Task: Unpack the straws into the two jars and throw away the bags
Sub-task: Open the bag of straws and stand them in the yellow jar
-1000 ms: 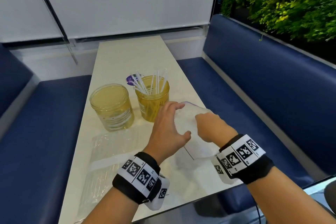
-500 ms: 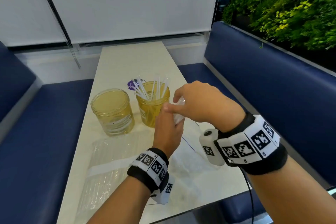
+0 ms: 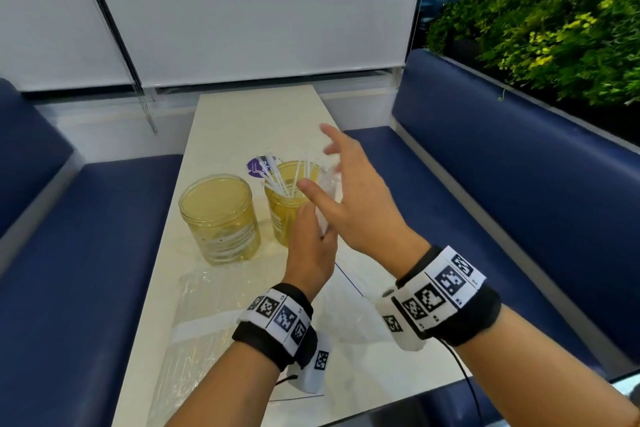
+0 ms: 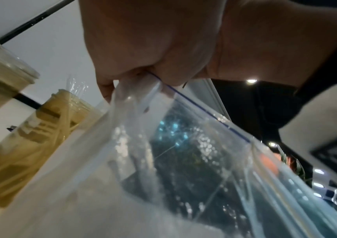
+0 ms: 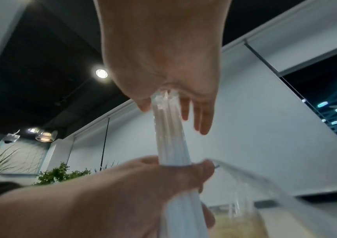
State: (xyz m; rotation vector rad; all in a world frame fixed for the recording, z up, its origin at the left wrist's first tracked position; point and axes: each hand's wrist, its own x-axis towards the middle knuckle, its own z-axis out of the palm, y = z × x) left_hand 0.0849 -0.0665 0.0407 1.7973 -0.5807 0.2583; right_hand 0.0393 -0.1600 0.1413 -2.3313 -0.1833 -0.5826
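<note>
Left hand is raised just in front of the right-hand jar, fingers curled round the mouth of a clear zip bag and the bundle of white straws coming out of it. The bag hangs from that grip down toward the counter, its blue zip line visible.

Right hand is above the left, palm on the top ends of the bundle, fingers straight and spread, thumb out; they close on nothing.

The right-hand jar, amber, already holds several loose straws leaning out of its mouth. The left-hand jar stands just beside it with none inside. A second clear bag lies flat on the counter near the person, in front of the jars. A purple round sticker sits behind the right-hand jar.
</note>
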